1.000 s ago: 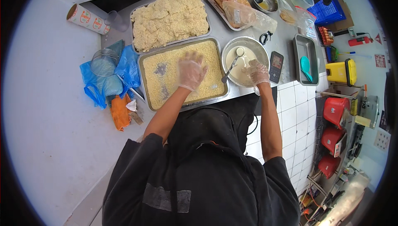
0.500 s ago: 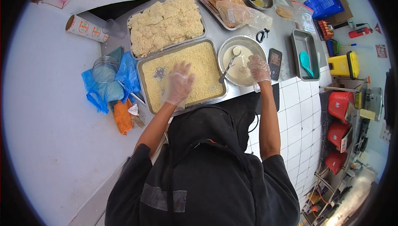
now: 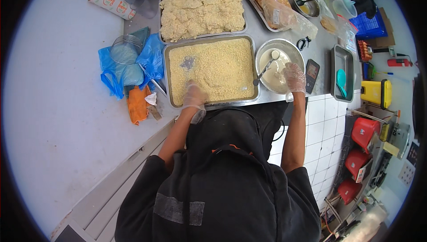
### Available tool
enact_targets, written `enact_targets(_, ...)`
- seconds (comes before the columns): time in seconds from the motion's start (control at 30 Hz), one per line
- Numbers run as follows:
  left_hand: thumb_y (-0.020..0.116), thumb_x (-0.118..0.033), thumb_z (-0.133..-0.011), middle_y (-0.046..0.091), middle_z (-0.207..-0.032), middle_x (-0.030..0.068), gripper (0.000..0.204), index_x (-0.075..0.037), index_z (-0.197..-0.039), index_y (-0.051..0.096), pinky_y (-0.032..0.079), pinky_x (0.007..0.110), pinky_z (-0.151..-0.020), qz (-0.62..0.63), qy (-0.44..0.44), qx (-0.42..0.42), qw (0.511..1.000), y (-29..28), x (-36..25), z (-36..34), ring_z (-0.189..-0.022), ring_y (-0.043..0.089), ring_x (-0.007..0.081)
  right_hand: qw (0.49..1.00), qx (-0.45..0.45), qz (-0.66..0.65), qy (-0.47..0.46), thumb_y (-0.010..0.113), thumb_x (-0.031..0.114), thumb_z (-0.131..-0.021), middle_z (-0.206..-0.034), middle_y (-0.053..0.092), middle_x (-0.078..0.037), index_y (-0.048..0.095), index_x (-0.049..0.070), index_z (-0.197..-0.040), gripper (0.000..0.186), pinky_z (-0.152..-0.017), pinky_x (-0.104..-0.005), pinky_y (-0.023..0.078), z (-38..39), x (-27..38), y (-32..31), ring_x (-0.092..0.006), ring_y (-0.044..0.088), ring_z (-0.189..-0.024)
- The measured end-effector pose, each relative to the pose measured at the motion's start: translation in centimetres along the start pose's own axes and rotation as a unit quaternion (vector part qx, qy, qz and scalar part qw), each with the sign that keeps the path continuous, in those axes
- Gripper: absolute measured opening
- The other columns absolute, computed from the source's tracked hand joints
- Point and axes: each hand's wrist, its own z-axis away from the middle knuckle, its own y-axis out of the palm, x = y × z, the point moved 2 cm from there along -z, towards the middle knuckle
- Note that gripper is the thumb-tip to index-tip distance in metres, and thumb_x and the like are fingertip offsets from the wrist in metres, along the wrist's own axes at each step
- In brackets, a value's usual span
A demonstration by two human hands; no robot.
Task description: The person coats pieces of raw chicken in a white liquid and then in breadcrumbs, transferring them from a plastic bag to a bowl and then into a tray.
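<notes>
Landmark: crumb tray point(image 3: 255, 58), on the counter point(image 3: 322, 92).

Left of tray: blue bag point(image 3: 152, 57), wire sieve point(image 3: 126, 49) beside it. No change noted.

At tray's near side, toward its left: gloved left hand point(image 3: 195, 95), drawn back from over the middle of the tray to the near rim, fingertips now down at the crumbs point(image 3: 222, 71). Cannot tell whether fingers are spread or pressed together, or pinch anything. A bare patch point(image 3: 187, 63) shows in the crumbs, left of centre; a second, seen nearer the rim earlier, is not visible, perhaps under the hand.

Behind tray: heap of crumb-coated pieces point(image 3: 202, 13), unchanged.

Right of tray: bowl point(image 3: 284, 44) of pale batter point(image 3: 274, 76), long-handled spoon point(image 3: 266, 69) leaning in it, as before. Gloved right hand point(image 3: 295, 77) stays over the bowl's right side; finger spread unclear, no held item visible.

Judgement: work is on the crumbs; the batter side appears idle.
</notes>
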Motion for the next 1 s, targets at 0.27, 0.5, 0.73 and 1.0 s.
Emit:
enact_targets(0.27, 0.066, -0.023, -0.085, 0.065, -0.095, 0.0260, 0.052, 0.008, -0.122, 0.049, 0.051, 0.041, -0.079, 0.202, 0.060, 0.053, 0.976, -5.4, -7.8, 0.4, -0.085, 0.066, 0.0364, 0.998, -0.012, -0.013, 0.056, 0.057, 0.031, -0.093, -0.113, 0.066, -0.013, 0.067, 0.013, -0.116, 0.031, -0.090, -0.0419, 0.051, 0.3, 0.2, -1.1, -0.0331, 0.064, -0.104)
enact_targets(0.5, 0.056, -0.040, -0.094, 0.056, -0.135, 0.0208, 0.057, 0.001, -0.134, 0.051, 0.038, 0.052, -0.104, -0.117, 0.229, -0.217, 0.942, -2.8, -14.5, -3.1, -0.125, 0.051, 0.0397, 0.996, -0.044, -0.051, 0.063, 0.058, 0.028, -0.092, -0.108, 0.066, -0.013, 0.067, 0.012, -0.112, 0.027, -0.087, -0.0439, 0.051, 0.6, -0.4, -0.6, -0.0342, 0.064, -0.101)
enact_targets(0.73, 0.047, -0.046, -0.097, 0.037, -0.156, 0.0113, 0.064, -0.011, -0.149, 0.039, 0.021, 0.061, -0.114, -0.214, 0.275, -0.102, 0.932, -0.7, -12.9, -4.8, -0.145, 0.028, 0.0354, 0.993, -0.055, -0.024, 0.103, 0.059, 0.030, -0.093, -0.110, 0.067, -0.014, 0.069, 0.010, -0.109, 0.028, -0.084, -0.0437, 0.053, 1.2, -1.2, -0.9, -0.0354, 0.065, -0.098)
enact_targets(1.0, 0.042, -0.052, -0.099, 0.032, -0.159, 0.0076, 0.066, -0.015, -0.153, 0.034, 0.020, 0.058, -0.116, -0.281, 0.323, -0.036, 0.903, 0.5, -18.6, -4.6, -0.148, 0.025, 0.0315, 0.985, -0.049, -0.040, 0.162, 0.053, 0.032, -0.096, -0.111, 0.066, -0.016, 0.067, 0.007, -0.111, 0.031, -0.088, -0.0459, 0.050, 1.0, -1.6, -1.9, -0.0343, 0.063, -0.103)
